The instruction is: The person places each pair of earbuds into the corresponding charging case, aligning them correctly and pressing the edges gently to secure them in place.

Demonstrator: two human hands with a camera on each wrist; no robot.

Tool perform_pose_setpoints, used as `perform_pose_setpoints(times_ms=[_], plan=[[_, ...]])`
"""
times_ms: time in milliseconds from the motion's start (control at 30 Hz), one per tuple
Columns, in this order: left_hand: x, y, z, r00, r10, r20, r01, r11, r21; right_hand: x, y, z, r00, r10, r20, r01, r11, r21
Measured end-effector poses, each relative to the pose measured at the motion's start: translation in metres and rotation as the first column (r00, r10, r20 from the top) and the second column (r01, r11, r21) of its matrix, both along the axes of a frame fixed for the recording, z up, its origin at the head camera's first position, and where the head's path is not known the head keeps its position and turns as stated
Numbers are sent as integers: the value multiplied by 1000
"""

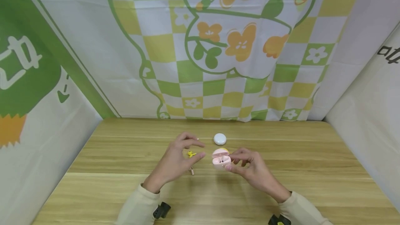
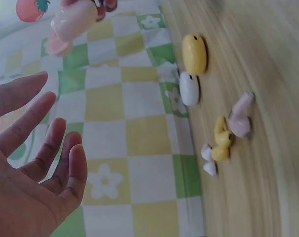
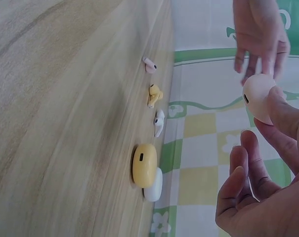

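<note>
My right hand (image 1: pixel 257 170) pinches a pink earbud case (image 1: pixel 221 161) between thumb and fingers, above the table. The case's lid is up, and small dark spots show inside; I cannot tell whether an earbud sits there. To its left is my left hand (image 1: pixel 178 155), fingers spread and slightly bent, with nothing between them in the left wrist view. Below that hand lie pink earbuds (image 2: pixel 240 123), yellow earbuds (image 2: pixel 222 143) and white earbuds (image 2: pixel 208 160), partly covered by the hand in the head view.
A white case (image 1: pixel 220 139) lies closed on the wooden table (image 1: pixel 125 162) beyond the pink one. Beside it is a yellow case (image 3: pixel 145 165), mostly hidden in the head view. Printed cloth (image 1: pixel 193 82) hangs at the table's back edge, with more cloth at both sides.
</note>
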State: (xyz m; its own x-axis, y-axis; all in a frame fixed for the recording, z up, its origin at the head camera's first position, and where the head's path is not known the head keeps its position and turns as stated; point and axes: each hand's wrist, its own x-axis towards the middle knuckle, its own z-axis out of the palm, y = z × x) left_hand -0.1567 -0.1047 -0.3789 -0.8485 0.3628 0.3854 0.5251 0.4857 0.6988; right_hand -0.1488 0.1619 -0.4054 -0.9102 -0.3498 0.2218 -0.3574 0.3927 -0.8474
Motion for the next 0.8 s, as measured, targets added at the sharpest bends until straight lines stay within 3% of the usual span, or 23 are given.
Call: perform_pose_setpoints(times_ms=[333,567,800], plan=[[-7,-18,-24,981,113,158,-99,991,-94,0,-1,0,1000,-19,-10,19,1000,-4],[-12,-23,-45,934,224,277,-165,961,-222,0,1,0,1000,-24,-12,24,1000,3],[-14,-24,-56,904,261,339,-170,946,-277,0,1,-1,1000,-20,-21,20,1000,7]])
